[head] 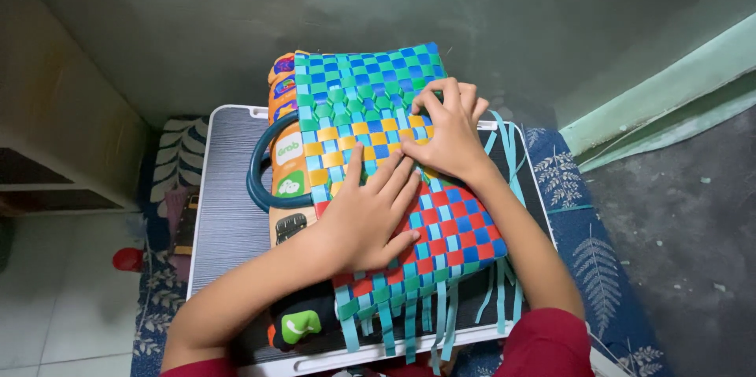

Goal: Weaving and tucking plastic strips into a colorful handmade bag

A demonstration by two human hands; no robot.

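The woven panel (394,172) lay at the centre of the frame, across a bag (288,180) that rested on a grey ribbed worktop (224,211). The panel was plaited from flat strips in bands of colour: green and blue at the top, yellow and blue in the middle, red and blue lower down, green along the bottom edge. Loose strip ends (409,326) hung past that bottom edge and reached the worktop's near rim; more loose strips (504,141) trailed off the panel's right edge.

The left hand (370,215) lay flat on the panel's lower middle, fingers spread and pressing down, grasping nothing. The right hand (449,133) sat just above it, fingers curled onto the weave near the yellow band; I could not tell whether they pinched a strip. The two hands nearly touched.

The bag's dark teal handle (256,168) curved out to the left of the panel. Bare worktop showed only on the left, between the handle and the white rim. A patterned blue mat (591,259) lay under the worktop on the right, and a grey wall (315,14) rose close behind the panel's top edge.
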